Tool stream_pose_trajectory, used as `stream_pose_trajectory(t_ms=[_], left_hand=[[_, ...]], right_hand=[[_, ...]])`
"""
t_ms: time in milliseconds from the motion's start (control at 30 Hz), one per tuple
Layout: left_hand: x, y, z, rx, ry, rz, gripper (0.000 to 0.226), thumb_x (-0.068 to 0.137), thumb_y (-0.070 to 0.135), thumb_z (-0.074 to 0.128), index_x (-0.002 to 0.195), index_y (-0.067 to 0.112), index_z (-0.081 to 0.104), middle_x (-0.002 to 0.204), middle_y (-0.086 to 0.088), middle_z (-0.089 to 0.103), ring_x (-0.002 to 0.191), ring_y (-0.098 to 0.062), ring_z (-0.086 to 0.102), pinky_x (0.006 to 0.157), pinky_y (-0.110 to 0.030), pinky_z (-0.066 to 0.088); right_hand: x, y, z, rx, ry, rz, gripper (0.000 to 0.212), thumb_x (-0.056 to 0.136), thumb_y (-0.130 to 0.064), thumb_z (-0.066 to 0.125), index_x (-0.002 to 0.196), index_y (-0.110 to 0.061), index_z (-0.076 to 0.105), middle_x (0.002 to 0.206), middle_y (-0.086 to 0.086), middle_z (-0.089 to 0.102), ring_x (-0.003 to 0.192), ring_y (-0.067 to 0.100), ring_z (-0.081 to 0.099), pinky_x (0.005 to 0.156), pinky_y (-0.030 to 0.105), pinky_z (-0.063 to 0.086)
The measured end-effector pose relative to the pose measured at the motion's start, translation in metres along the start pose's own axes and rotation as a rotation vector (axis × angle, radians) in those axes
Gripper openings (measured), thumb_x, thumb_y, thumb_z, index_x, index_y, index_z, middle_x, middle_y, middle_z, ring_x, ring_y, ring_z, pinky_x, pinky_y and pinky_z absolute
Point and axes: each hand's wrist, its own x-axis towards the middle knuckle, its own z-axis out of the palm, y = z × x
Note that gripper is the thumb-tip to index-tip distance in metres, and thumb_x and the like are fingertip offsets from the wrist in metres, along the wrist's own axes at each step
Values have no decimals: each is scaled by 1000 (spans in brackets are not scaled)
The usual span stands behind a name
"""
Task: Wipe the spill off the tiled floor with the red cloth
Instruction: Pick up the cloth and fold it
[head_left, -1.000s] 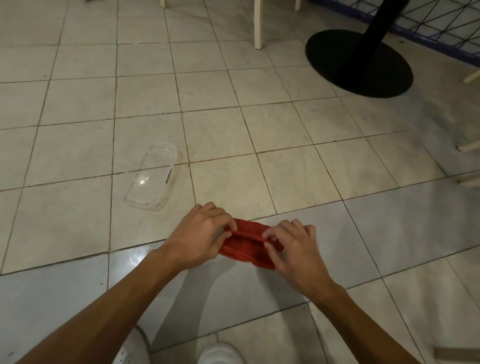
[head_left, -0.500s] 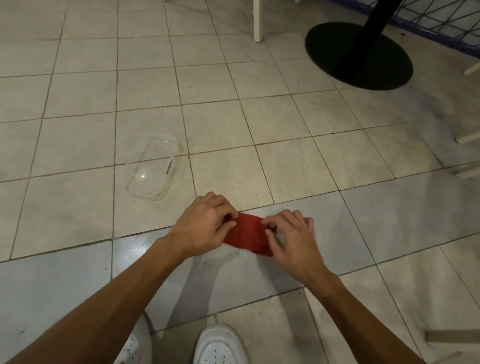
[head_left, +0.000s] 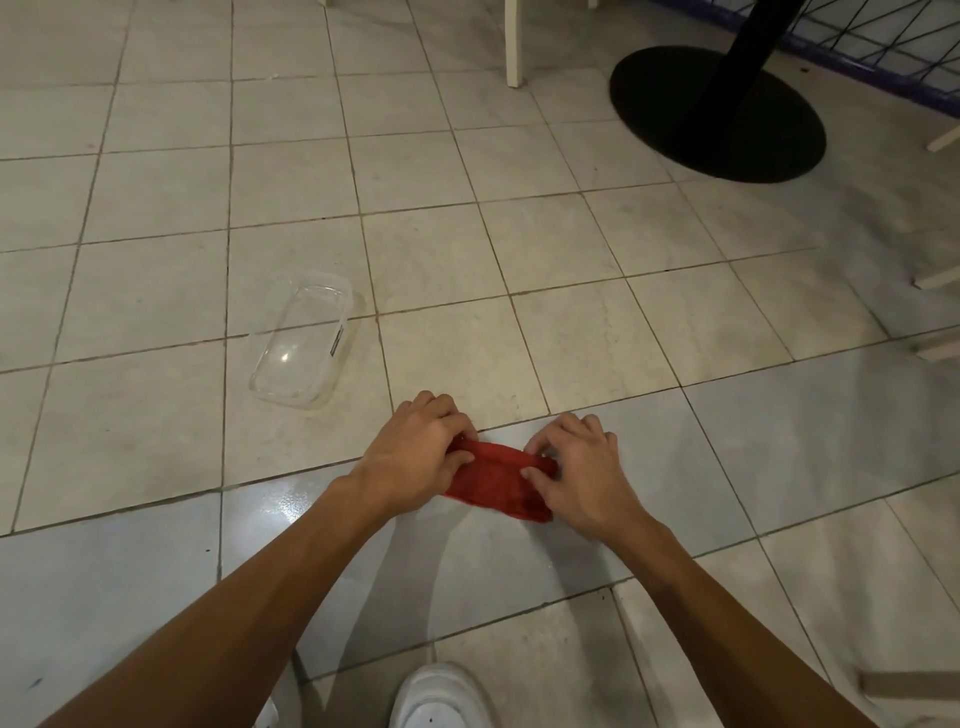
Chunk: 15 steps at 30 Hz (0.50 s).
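Both hands hold a small folded red cloth (head_left: 496, 480) above the pale tiled floor (head_left: 571, 249). The left hand (head_left: 415, 457) pinches its left end; the right hand (head_left: 576, 475) pinches its right end, fingers curled. A glossy wet patch (head_left: 291, 506) lies near the left forearm. A clear rectangular plastic container (head_left: 301, 348) lies beyond; a white shoe (head_left: 441, 696) shows below.

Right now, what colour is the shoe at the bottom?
White, a plain shoe, seen in the head view, the only one.
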Motion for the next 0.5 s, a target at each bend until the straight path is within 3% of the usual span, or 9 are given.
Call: stream_pose_trajectory(t_ms=[100,167,300,500], left_hand=[[-4,-3,-6,-161,-44,-92,13,97,28,71,110,29,70,102,13,66,99,-13,61,89,-29,48],[-6,-7,-12,-265,-45,-159,11,98,26,71,104,33,67,89,20,65,84,-8,65,77,-23,49],[-7,-20,-31,-361,46,-205,13,98,26,72,101,36,64,94,12,73,84,-5,66,72,-15,47],[-13,-45,-67,-447,276,-288,13,98,25,74,102,36,67,91,16,70,84,5,65,66,-3,46]], right_hand=[[9,-5,-9,128,-67,51,19,93,-37,83,98,-39,64,108,-16,65,111,11,57,108,38,40],[16,-11,-14,295,-82,88,18,94,-30,84,97,-36,68,103,-15,71,105,9,66,106,33,50],[33,-28,-22,547,0,30,23,99,-19,80,99,-38,68,98,-27,70,96,-8,64,80,8,51],[76,-76,-24,658,60,-60,19,105,-27,73,107,-45,65,103,-30,68,96,0,67,77,12,56]])
